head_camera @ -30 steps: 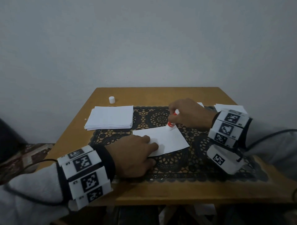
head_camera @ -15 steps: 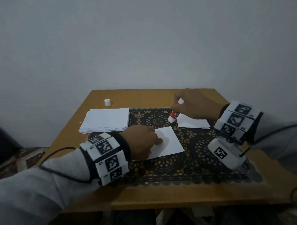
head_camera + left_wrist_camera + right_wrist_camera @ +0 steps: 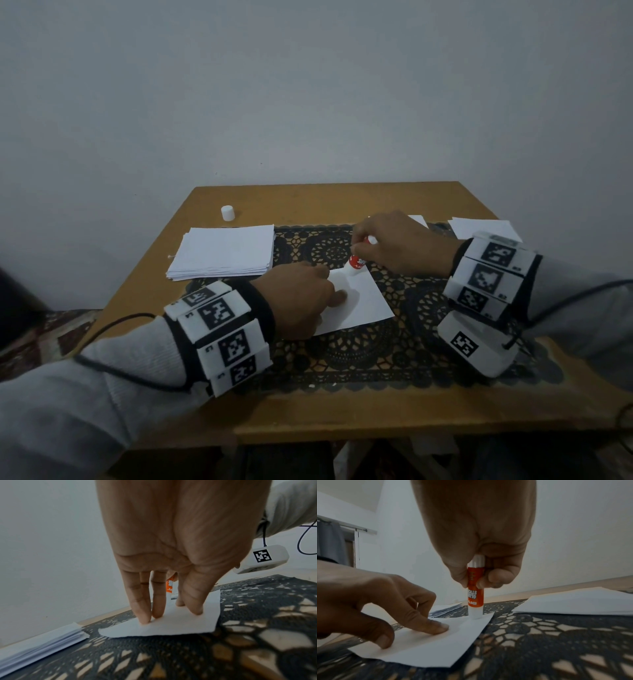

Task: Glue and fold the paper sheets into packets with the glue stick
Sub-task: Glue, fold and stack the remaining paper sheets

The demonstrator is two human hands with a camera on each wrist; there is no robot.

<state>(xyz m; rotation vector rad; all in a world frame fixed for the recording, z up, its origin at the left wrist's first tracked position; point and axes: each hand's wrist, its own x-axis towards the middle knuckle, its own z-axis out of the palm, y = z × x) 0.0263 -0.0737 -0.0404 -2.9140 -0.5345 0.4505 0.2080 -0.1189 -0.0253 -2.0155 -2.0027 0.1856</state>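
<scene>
- My left hand [image 3: 301, 301] presses straight fingers [image 3: 142, 609] on the paper sheet [image 3: 363, 305], lying on the counter [image 3: 325, 202] beside the paper stack [image 3: 226, 250].
- My right hand [image 3: 394, 246] grips the glue stick [image 3: 475, 595], its tip touching the sheet's far edge.
- I should draw it lightly along the edge, keeping the sheet flat.

2 hands [image 3: 301, 301], 1 glue stick [image 3: 356, 263], 1 cap [image 3: 227, 212], 1 loose sheet [image 3: 363, 305], 1 paper stack [image 3: 224, 251].

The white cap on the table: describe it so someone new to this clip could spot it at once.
Start from the wooden table and go to its far left corner, behind the stack of paper sheets. The white cap stands there alone on bare wood, off the black lace mat: the only small upright cylinder among flat white paper.
</scene>
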